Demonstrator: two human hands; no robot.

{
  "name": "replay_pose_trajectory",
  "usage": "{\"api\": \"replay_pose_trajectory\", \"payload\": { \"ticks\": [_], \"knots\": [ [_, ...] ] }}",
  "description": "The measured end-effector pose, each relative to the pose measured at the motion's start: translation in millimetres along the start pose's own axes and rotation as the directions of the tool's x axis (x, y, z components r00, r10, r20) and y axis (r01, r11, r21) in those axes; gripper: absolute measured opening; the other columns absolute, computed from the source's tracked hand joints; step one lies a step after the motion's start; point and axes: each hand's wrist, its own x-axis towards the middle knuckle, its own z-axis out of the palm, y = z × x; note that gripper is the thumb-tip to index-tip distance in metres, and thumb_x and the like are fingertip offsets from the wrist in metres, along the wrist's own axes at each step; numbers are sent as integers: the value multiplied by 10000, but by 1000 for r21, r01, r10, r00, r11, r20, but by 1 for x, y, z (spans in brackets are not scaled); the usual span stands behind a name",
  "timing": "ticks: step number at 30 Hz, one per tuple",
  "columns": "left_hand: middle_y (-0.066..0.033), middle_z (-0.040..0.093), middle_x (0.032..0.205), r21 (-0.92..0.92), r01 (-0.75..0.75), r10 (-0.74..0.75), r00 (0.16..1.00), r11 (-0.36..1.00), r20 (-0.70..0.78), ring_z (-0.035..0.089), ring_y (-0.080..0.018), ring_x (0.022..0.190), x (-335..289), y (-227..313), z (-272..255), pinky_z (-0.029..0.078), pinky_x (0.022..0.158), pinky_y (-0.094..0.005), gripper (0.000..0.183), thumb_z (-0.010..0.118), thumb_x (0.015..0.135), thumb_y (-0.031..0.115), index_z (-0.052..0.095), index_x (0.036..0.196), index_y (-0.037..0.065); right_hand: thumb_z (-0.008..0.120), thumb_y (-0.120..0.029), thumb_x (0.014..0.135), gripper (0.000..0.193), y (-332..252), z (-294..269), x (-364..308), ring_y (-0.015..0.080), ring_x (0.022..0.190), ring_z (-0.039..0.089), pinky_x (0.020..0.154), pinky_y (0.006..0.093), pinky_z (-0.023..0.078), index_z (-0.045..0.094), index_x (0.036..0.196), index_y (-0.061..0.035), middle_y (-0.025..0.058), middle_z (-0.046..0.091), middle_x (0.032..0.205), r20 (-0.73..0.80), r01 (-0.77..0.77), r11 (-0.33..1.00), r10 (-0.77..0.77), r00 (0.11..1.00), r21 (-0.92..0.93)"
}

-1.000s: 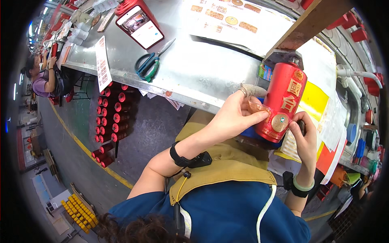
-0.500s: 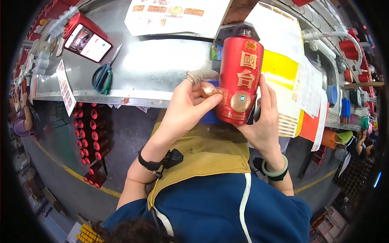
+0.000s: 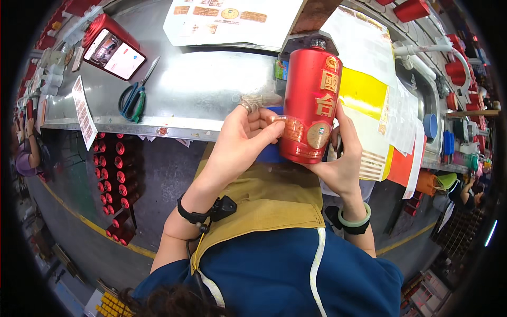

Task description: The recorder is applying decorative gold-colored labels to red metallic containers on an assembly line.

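A red bottle (image 3: pixel 306 79) with raised gold characters and a round gold emblem is tilted slightly, its dark neck against a metal bracket (image 3: pixel 338 39). My right hand (image 3: pixel 343 153) is wrapped round its lower right side. In my left hand (image 3: pixel 240 132), thumb and fingers pinch the left end of a clear film strip with a gold decal (image 3: pixel 293 128). The decal lies against the bottle's lower left side, beside the round emblem. A beige fabric cover (image 3: pixel 261 99) sits on one left finger. The fingertips behind the bottle are hidden.
A metal workbench (image 3: pixel 185 79) holds scissors (image 3: pixel 132 100), a phone (image 3: pixel 114 54) leaning on a red bottle, and decal sheets (image 3: pixel 227 21). A narrow decal strip (image 3: pixel 84 113) overhangs the front edge. White and yellow sheets (image 3: pixel 364 92) lie right. Several red bottles (image 3: pixel 121 177) stand below left.
The bottle has turned so its characters and emblem face further right. The decal strip, earlier bent near my left thumb, now lies flatter along the bottle's side.
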Motion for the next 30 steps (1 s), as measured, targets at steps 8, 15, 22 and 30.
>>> {"api": "replay_pose_trajectory", "payload": {
  "ticks": [8, 15, 22, 30],
  "knots": [
    [-90, 607, 1207, 235, -141, 160, 985, 962, -66, 630, -138, 1006, -6, -8, 5, 551, 854, -292, 449, 656, 997, 2, 486, 1409, -46, 1030, -371, 521, 1224, 2, -6, -3, 89, 692, 458, 621, 242, 405, 470, 1528, 40, 28, 610, 1019, -13, -75, 985, 78, 997, 155],
    [-384, 117, 1665, 659, -573, 472, 807, 487, 354, 255, -550, 1504, -29, -25, 12, 242, 1229, -541, 980, 657, 955, 568, 299, 1573, -102, 1025, -393, 507, 1229, -6, -11, -1, 64, 671, 400, 586, 226, 326, 483, 1536, 5, -18, 550, 953, -53, -76, 946, 97, 994, 315],
    [-350, 179, 1649, 772, -538, 603, 754, 339, 260, 303, -538, 1461, -21, -13, 22, 306, 1180, -589, 1090, 952, 655, 199, 370, 1540, -57, 1007, -249, 534, 1058, -34, -24, 10, 114, 765, 474, 642, 266, 393, 577, 1465, 8, 46, 614, 1088, -85, 83, 996, -84, 993, -11],
    [-276, 489, 1497, 714, -608, 639, 711, 346, 295, 507, -461, 1347, 7, -23, 25, 351, 1182, -557, 1025, 906, 705, 150, 358, 1543, -71, 947, -241, 717, 853, -18, -25, 9, 98, 773, 549, 713, 239, 467, 568, 1444, -4, 74, 592, 1118, -30, -23, 981, 30, 999, 193]
  ]
}}
